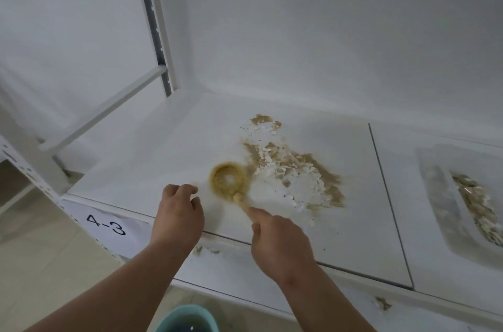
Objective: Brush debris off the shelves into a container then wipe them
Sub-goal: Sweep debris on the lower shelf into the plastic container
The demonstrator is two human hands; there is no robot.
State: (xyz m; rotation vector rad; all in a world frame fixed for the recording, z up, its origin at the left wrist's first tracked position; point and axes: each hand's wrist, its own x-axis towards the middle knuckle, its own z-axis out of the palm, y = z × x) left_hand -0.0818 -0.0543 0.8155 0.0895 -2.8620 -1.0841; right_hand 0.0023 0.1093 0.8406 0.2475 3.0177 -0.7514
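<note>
Tan and white debris (294, 173) is spread across the middle of the white shelf (163, 141), so brushing looks barely underway and wiping not begun. A clear container (441, 195) at right holds some scraps. The right hand (280, 244) grips a round wooden brush (228, 179) beside the pile; the left hand (177, 214) hovers loosely curled, holding nothing

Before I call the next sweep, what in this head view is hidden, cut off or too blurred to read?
- Brush: motion-blurred; bristles unreadable, handle hidden in the right hand.
- Left hand: fingers curled and blurred; whether it holds anything is unclear.
- Bucket: cut by the bottom edge; contents unreadable.
- Tray: cut by the right edge, blurred.
</note>
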